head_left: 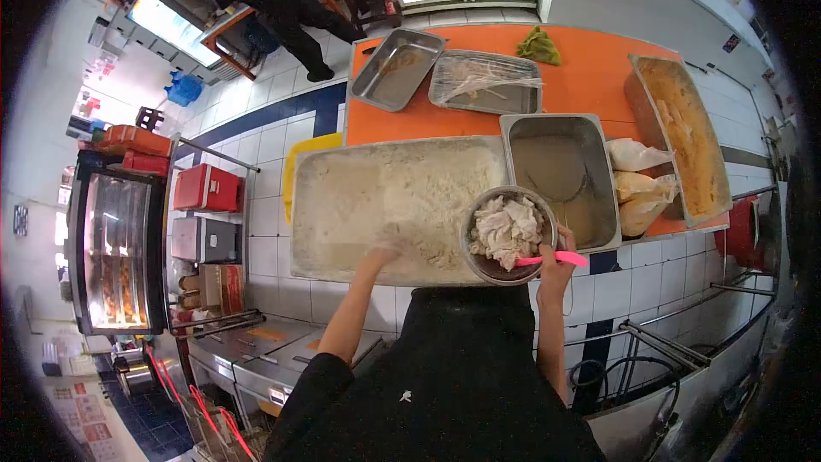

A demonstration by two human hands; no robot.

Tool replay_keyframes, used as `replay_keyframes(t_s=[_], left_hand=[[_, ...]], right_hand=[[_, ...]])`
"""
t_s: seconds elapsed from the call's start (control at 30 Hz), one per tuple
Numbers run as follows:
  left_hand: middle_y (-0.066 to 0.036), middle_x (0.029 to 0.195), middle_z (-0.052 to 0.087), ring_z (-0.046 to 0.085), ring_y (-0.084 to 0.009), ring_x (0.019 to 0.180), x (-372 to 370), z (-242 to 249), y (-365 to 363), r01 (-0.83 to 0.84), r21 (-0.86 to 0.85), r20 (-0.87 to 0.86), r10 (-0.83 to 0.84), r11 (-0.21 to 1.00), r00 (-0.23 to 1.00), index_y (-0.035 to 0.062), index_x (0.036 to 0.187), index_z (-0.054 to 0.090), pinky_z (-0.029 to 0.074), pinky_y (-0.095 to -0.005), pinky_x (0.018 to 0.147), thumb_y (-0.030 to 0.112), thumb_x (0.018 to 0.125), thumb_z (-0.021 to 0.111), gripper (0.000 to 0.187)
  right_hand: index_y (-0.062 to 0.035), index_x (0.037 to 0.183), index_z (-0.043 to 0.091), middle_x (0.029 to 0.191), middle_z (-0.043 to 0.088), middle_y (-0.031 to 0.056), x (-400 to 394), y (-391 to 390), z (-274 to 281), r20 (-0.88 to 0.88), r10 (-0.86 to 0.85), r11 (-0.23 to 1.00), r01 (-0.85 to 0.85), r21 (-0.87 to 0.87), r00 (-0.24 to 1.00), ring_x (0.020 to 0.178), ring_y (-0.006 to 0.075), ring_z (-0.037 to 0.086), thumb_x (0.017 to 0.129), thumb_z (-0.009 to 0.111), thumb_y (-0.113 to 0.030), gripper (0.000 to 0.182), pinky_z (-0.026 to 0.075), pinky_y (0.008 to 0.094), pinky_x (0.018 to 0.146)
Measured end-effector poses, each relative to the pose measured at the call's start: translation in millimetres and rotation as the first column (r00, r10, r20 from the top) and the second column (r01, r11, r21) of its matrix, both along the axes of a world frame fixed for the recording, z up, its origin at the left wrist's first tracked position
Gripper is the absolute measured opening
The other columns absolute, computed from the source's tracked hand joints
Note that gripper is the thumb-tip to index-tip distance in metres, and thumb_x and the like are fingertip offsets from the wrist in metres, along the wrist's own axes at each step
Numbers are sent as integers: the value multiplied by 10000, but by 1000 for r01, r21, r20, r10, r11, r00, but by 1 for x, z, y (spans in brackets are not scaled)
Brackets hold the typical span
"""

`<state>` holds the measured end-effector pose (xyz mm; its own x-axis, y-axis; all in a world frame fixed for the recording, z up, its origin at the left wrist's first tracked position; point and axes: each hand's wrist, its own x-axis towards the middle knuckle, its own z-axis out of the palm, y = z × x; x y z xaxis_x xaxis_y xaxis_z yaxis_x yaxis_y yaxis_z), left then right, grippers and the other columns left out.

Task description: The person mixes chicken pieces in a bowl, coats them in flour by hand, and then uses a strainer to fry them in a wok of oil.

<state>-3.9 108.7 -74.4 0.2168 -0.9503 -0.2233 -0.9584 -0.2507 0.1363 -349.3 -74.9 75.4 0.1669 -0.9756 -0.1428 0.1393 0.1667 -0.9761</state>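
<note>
A wide metal tray (301, 214) of pale flour lies in front of me. My left hand (384, 253) is down in the flour near the tray's front edge, smeared by motion, so its fingers are not clear. At the right end of the tray is a round metal bowl (469, 258) heaped with pale raw meat pieces (508, 229). My right hand (558, 263) is closed on the bowl's right rim. A pink handle (566, 258) of a utensil lies across the bowl's edge by that hand; its other end is hidden among the meat.
Behind the bowl sits a deep pan (547, 162) of cloudy liquid. Farther back on the orange table (590, 94) are a steel pan (395, 68), a plastic-wrapped tray (486, 84) and a green cloth (539, 45). Filled bags (640, 197) and an orange-powder tub (688, 137) stand right. A person (274, 0) stands beyond.
</note>
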Motion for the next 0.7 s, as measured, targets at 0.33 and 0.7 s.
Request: replay_keyframes(t_s=[0.33,0.7], left_hand=[[-220,1069,639,604,-368,1030,-96,115,-70,-25,151,-301,70,988,951,96,1146,628,492,-418,857,302,820,605,387],[-223,1120,616,620,-348,985,-61,63,-118,85,15,-217,-80,996,973,119,1205,567,505,-444,808,206,839,540,377]], right_hand=[[-50,1181,540,1135,585,74,-2,4,12,57,-68,990,60,128,996,1049,167,559,803,554,46,391,448,302,927],[-54,1178,535,1169,586,87,-3,11,4,121,-175,978,159,132,977,1067,197,569,788,569,48,404,469,329,931]])
